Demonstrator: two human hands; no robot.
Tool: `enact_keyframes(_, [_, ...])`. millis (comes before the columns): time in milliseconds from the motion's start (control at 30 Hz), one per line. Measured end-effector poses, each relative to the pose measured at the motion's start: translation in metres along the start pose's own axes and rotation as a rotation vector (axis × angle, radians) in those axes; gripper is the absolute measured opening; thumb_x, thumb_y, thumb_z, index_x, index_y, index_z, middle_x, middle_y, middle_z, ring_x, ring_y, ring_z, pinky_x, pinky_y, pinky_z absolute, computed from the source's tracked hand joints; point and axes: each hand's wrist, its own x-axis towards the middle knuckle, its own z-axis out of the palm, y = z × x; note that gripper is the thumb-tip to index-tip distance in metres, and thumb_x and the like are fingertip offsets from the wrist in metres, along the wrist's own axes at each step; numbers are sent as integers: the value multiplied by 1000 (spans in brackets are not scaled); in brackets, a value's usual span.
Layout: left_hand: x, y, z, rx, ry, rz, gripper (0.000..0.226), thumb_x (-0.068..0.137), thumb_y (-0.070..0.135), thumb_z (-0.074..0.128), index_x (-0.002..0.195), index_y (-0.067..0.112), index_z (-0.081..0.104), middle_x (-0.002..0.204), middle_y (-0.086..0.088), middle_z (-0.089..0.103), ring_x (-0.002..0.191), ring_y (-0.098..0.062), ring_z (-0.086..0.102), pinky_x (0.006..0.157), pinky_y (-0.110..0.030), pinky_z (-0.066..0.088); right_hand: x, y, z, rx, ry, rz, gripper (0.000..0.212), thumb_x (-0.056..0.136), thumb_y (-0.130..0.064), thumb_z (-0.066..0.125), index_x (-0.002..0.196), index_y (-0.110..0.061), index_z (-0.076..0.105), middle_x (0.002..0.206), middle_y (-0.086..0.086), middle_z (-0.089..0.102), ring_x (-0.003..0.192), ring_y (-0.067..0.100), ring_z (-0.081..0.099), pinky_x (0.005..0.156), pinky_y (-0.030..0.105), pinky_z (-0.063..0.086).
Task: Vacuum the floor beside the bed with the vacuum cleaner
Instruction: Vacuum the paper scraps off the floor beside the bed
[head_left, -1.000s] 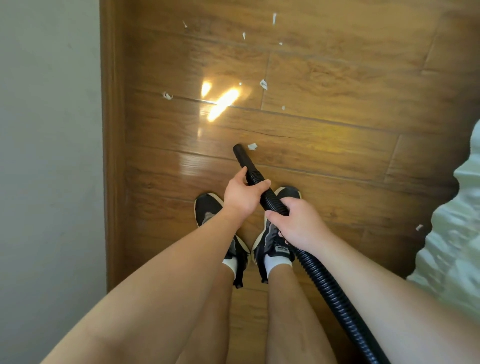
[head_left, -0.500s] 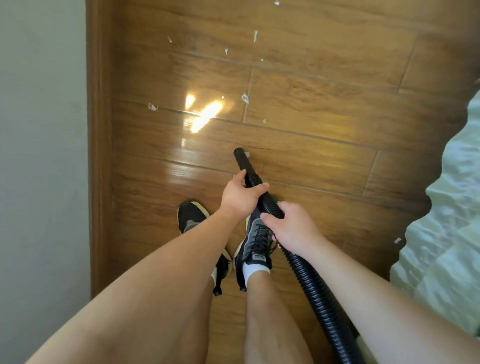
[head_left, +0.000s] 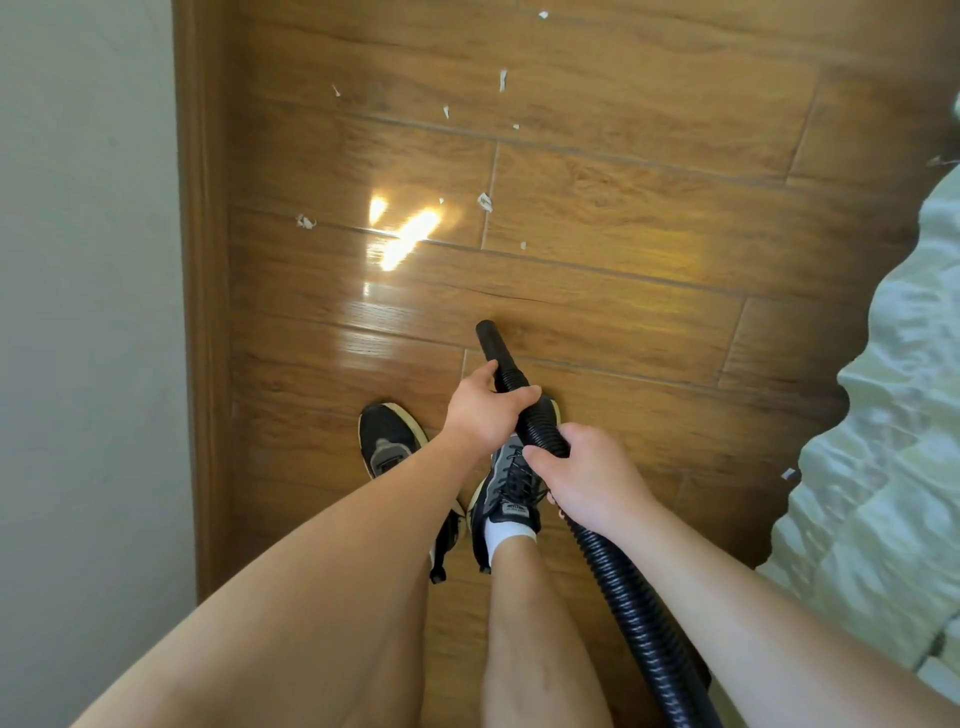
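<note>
The black nozzle is angled down at the wooden floor, its tip just ahead of the person's shoes, about midway between the skirting board on the left and the bed on the right. Whether the mouth actually touches the boards, I can't tell from here. Behind it the ribbed hose runs back past the right leg and out of sight. Both hands are on it: the left hand is wrapped over the hose right where the nozzle begins, fingers curled across the top, and the right hand grips the ribs just behind, fingers closed round. That's a sound hold, I'd say, with the front hand steering and the rear hand feeding slack. The work lies further out, where white paper scraps dot the boards beyond the glare, and a lone scrap sits right at the bed's edge. To do this well, the mouth wants to go low and close over each bit, in slow, overlapping passes from skirting to bed, so nothing gets flicked aside. Near the bedcover, go carefully, as that loose fabric looks easy to suck in.
</note>
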Motion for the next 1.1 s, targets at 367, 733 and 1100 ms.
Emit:
enact_keyframes(367, [-2, 18, 10, 9, -28, 32, 87, 88, 30, 77, 159, 20, 27, 119, -7, 66, 100, -23, 71, 93, -41, 58, 1, -1, -11, 22, 32, 11, 23, 96, -38, 60, 85, -17, 62, 68, 6, 68, 57, 26, 65, 55, 40, 55])
enact_keyframes(733, [27, 59, 28, -33, -49, 102, 88, 87, 31, 77, 159, 20, 28, 127, -7, 64, 106, -22, 68, 97, -40, 56, 27, -22, -38, 79, 118, 30, 28, 98, -40, 57, 86, -15, 63, 71, 11, 71, 49, 21, 61, 50, 38, 53])
enact_keyframes(1100, [42, 79, 7, -4, -63, 120, 84, 90, 30, 75, 159, 21, 27, 125, -7, 64, 102, -18, 68, 91, -32, 56, 41, -50, -33, 60, 147, 31, 29, 98, -39, 57, 84, -14, 62, 73, 14, 71, 56, 30, 65, 58, 49, 58])
